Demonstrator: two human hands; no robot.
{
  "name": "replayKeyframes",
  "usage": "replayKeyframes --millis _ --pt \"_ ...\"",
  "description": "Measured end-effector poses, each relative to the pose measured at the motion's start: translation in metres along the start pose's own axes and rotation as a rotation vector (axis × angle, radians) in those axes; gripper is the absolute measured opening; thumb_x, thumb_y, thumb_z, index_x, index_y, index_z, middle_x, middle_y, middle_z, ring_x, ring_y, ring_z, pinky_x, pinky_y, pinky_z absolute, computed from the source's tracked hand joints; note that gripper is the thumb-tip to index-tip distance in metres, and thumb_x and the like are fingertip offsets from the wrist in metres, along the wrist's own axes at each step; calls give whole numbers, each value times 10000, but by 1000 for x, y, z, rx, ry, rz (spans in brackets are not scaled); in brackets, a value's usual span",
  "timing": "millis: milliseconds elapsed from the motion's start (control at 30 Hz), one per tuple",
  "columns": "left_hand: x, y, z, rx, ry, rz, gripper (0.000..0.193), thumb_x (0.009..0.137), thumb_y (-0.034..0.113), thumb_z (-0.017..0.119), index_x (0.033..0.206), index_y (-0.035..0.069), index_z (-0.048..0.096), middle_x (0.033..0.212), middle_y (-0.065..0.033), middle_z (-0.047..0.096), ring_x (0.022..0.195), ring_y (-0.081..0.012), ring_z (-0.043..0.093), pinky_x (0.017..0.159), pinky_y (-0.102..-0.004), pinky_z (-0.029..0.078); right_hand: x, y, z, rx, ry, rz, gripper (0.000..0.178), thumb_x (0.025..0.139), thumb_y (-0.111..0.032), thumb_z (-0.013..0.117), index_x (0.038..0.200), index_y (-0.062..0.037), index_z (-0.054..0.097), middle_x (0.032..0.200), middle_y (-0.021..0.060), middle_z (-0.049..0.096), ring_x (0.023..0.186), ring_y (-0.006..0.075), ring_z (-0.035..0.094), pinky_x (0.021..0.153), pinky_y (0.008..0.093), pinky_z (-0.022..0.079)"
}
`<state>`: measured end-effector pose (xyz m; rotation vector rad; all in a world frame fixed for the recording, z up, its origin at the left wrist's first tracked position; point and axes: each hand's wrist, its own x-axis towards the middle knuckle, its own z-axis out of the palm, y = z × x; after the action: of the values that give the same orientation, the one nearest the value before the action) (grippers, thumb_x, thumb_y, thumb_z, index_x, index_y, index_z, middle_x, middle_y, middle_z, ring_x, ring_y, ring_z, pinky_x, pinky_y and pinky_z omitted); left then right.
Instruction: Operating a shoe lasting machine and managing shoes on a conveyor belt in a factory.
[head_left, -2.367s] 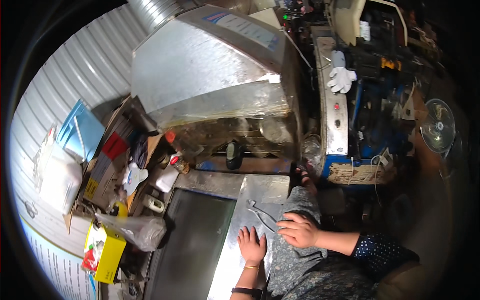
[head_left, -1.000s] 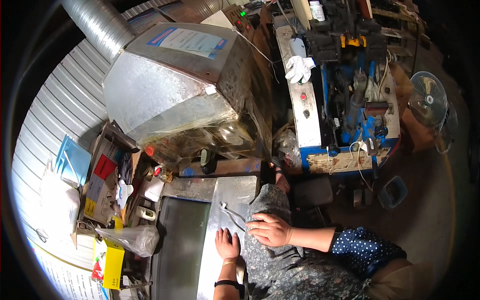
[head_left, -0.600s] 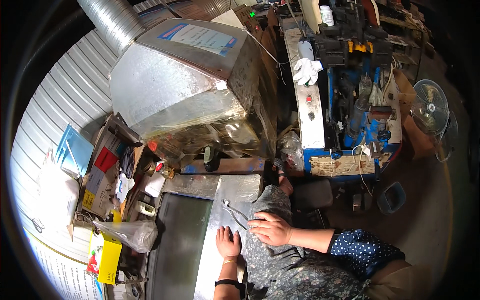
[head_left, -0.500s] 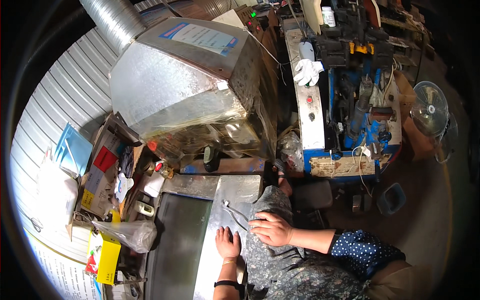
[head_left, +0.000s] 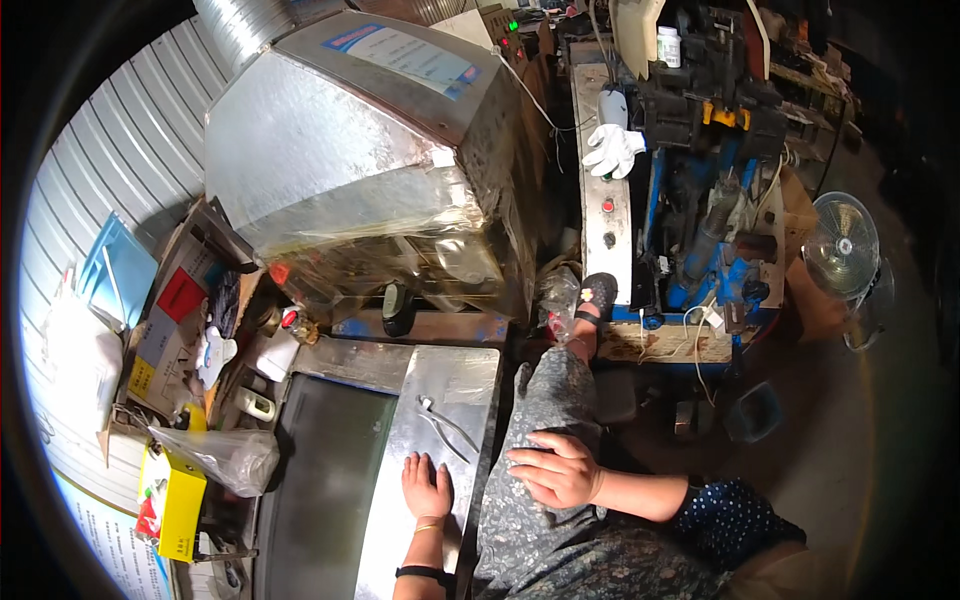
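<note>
My left hand point(head_left: 427, 488) lies flat on a metal plate point(head_left: 455, 380), with its fingers stretched out and nothing under them but the plate. Just beyond those fingertips rests a pair of metal pliers point(head_left: 447, 430), its handles slanting toward my lap. My right hand point(head_left: 558, 468) sits on the dark floral cloth point(head_left: 530, 525) over my leg, fingers slightly bent and apart, holding nothing I can see. A dark conveyor belt point(head_left: 335, 480) runs along the left side of the plate.
Ahead stands a big metal hood point(head_left: 330, 130). A blue machine point(head_left: 715, 250) with a white glove point(head_left: 612, 152) on its white side panel is at the right, near a fan point(head_left: 842, 245). A yellow box point(head_left: 170, 505) and a plastic bag point(head_left: 235, 460) crowd the left.
The view has shifted, and my leg now reaches farther forward, its sandalled foot by the blue machine. More of the pliers shows. Both hands stay on the plate and my leg.
</note>
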<state>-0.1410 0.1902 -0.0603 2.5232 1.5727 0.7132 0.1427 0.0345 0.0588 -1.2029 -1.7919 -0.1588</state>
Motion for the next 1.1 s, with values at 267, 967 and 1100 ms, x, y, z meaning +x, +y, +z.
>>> replayKeyframes --millis 267,967,1100 --pt "-1 4 -1 13 -21 -20 475 875 302 607 1213 -31 601 1344 -257 533 1287 -436 446 1106 -503 315 -28 5 -14 -64 12 30 285 821 -240 596 1053 -150 735 1239 -17 655 1185 250 517 1000 354 448" --pt "137 101 76 -70 -312 105 572 944 430 520 1403 91 477 1522 -245 322 1415 -434 275 1155 -523 224 -53 324 -28 -61 -142 1184 392 926 -111 470 1305 -122 568 1132 213 653 1068 401 611 921 450 477" --pt "163 124 95 127 -317 -214 654 961 529 376 1475 125 386 1562 -217 262 1453 -399 207 1171 -538 145 -36 365 -5 -364 -355 1147 503 920 -122 468 1414 -215 461 1153 241 632 1076 432 588 916 501 475"
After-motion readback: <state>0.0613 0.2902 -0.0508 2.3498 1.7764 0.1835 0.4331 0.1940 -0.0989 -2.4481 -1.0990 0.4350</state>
